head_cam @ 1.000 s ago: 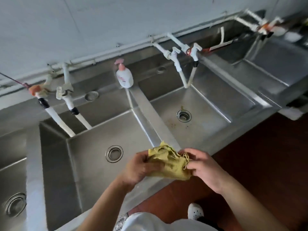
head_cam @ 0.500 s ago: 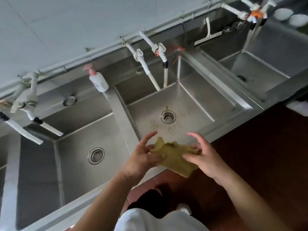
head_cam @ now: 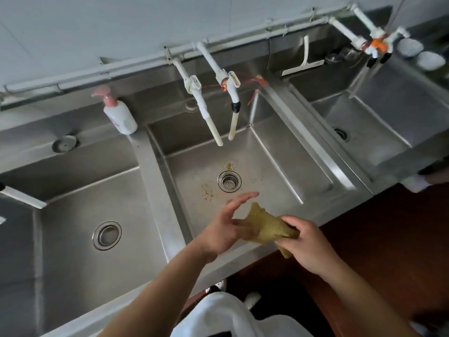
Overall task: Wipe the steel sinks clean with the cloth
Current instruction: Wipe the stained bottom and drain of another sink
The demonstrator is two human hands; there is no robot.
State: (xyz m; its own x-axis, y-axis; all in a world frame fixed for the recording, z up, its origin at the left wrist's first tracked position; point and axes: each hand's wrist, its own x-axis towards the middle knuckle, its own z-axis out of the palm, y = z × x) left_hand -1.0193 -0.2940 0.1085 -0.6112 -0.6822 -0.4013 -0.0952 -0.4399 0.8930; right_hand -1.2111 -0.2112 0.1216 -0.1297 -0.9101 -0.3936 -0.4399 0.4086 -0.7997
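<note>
Holding the yellow cloth (head_cam: 267,229) low in the frame's centre over the middle sink's (head_cam: 279,166) front rim — your right hand (head_cam: 308,242) pinches it, left hand (head_cam: 226,229) fingers spread against its edge.

No readable txt anywhere; soap bottle (head_cam: 120,115) has a small red mark, too blurry to read.
</note>
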